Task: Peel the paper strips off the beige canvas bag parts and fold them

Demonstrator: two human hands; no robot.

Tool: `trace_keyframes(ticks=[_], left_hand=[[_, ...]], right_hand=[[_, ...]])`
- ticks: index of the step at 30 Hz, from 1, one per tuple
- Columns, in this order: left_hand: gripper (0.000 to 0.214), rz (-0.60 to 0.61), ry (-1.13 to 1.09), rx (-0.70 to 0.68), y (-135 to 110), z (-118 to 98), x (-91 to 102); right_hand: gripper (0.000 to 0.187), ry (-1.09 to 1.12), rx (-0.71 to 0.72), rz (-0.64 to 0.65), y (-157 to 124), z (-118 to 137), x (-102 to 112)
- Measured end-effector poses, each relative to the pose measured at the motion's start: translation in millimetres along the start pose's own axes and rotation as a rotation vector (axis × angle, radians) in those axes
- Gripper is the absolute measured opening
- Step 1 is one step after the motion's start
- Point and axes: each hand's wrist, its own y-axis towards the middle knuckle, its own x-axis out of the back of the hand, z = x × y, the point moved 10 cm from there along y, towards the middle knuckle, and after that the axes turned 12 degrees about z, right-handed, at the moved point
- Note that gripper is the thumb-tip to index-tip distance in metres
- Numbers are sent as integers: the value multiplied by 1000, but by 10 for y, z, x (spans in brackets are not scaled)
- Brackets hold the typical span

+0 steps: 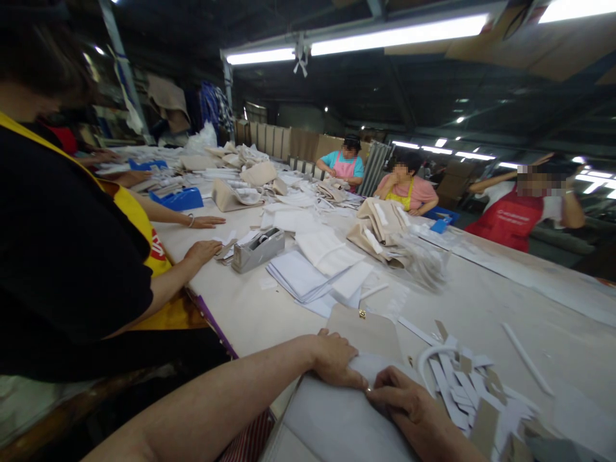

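Note:
A beige bag flap (366,327) with a small gold clasp lies in front of me at the table edge. Over the part nearer to me spreads a thin, whitish, translucent sheet (341,417). My left hand (337,360) rests on this sheet with its fingers stretched out, the thumb towards the right hand. Close to that thumb, the thumb and forefinger of my right hand (407,401) are pinched together on the sheet. A tiny pale spot shows at the pinch; what it is I cannot make out.
Right of my hands lies a pile of white and beige strips (462,385), with a white rod (527,359) beyond. Ahead are white sheets (303,276), a grey tape dispenser (258,250) and beige bags (380,224). A co-worker in a yellow apron (168,308) stands close left; several others are farther off.

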Motion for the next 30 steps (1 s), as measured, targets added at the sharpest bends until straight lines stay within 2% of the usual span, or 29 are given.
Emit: trace_keyframes(ticks=[6,11,14,17,20,23,27,30], left_hand=[[82,8,14,29,21,-13,0],[83,9,4,25,18,-17,10],[82,12,-7,30,7,-6,12],[82,7,-16,29,3,3,16],[86,3,-21,21,5,4,14],[87,9,-26,24,3,14,8],[84,20,-47,29,2,37,5],[82,23,-49,22,8,42,5]], right_hand=[[18,-28,-47,-4,-2,-38,-52],[27,76,-8,38,-31,-64,-64],[24,134,42,17,-48,-49,61],[21,4,-17,-71,31,-172,342],[28,-221,-224,-207,240,-501,739],[33,-290,-323,-197,619,-840,931],[26,-327,-397,-94,1127,-1228,877],[24,-348,-451,-50,1338,-1422,769]])
